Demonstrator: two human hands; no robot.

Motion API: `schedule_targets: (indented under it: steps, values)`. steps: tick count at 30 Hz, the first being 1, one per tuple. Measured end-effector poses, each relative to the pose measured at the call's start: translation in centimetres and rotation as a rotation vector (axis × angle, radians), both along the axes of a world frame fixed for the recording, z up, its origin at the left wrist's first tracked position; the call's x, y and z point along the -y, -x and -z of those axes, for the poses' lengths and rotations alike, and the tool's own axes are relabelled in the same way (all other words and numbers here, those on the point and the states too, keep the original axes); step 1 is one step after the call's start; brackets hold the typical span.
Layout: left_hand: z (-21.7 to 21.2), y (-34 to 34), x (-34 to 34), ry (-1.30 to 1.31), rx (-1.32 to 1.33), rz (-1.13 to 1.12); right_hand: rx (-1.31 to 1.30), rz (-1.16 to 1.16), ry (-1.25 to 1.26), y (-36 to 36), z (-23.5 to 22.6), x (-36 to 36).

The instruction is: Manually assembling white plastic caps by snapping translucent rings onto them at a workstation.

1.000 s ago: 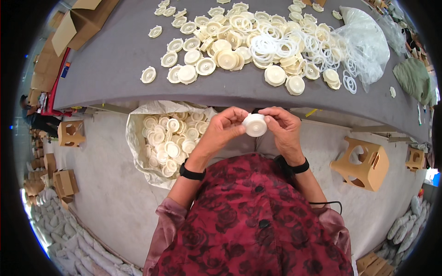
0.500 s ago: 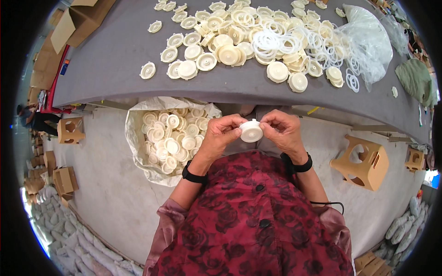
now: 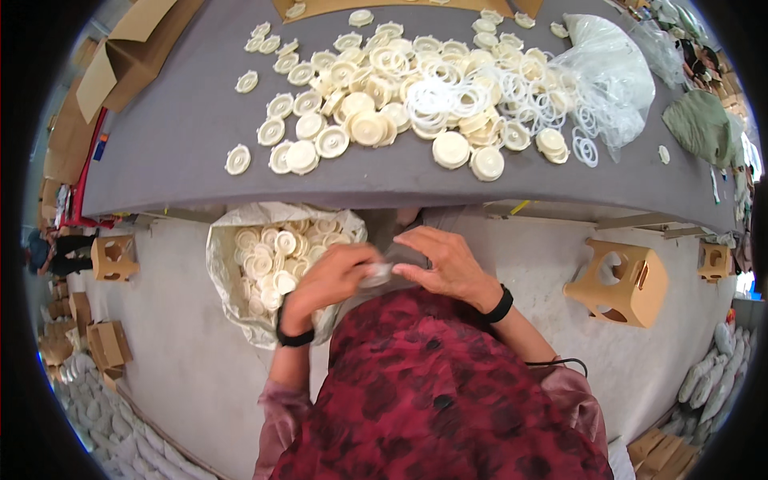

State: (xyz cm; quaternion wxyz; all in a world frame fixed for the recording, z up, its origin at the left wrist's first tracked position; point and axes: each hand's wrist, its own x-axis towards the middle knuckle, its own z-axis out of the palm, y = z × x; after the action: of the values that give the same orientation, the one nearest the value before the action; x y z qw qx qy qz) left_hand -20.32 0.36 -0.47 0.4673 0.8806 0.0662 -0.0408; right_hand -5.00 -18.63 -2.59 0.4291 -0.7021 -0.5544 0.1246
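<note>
The left hand (image 3: pixel 340 276), near the middle of the frame and just left of centre, has its fingers closed around a pale cap (image 3: pixel 376 276) at their tips. Motion blur softens both, so any moulded marking on the cap is unreadable. The right hand (image 3: pixel 448 268), to its right, is loosely open with fingers spread, its thumb tip at the cap's right edge; whether it touches cannot be told.

Half a second ago both hands pinched the cap from either side, its round face clear to the camera. Now the left hand has carried it left and down, and the right has let its pinch go. The view has shifted too: the table's contents sit lower and further left, and more of a cardboard flap (image 3: pixel 392 10) shows at the top edge.

Black bands circle both wrists, above a dark red floral garment (image 3: pixel 440 400) at lower centre. Left of centre, an open whitish sack (image 3: pixel 220 260) holds many cream caps (image 3: pixel 260 262). Across the upper frame, a grey-covered table (image 3: pixel 168 152) bears a heap of similar caps (image 3: pixel 368 128), with white rings (image 3: pixel 428 104) over its right part and a clear plastic bag (image 3: pixel 612 88) at upper right. A tan stool (image 3: pixel 640 292) stands at middle right, and an open cardboard box (image 3: pixel 132 48) at upper left; any print on it is too small to tell.
</note>
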Motion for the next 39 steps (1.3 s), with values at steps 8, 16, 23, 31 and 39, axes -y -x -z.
schedule_targets:
  steps: [8, 16, 23, 31, 39]
  values:
    - [-1.5, 8.9, -7.0, -0.736, -0.223, -0.306, 0.35, 0.443, -0.227, -9.3, -3.7, -0.3]
    - [-0.9, -6.7, 1.1, -0.069, 0.359, -0.261, 0.757, 0.517, 0.003, -15.7, -4.0, -1.4]
    - [0.9, -16.2, 2.7, -0.339, 0.477, -0.367, 0.651, 0.588, -0.167, -17.2, -4.2, 0.5]
    - [0.8, -17.4, 4.4, -0.357, 0.488, -0.438, -0.547, 0.596, -0.241, -14.6, -4.8, 2.5]
    - [2.9, -16.4, 4.0, 0.282, 0.341, -0.473, -0.617, 0.477, -0.184, -10.1, -2.2, 0.2]
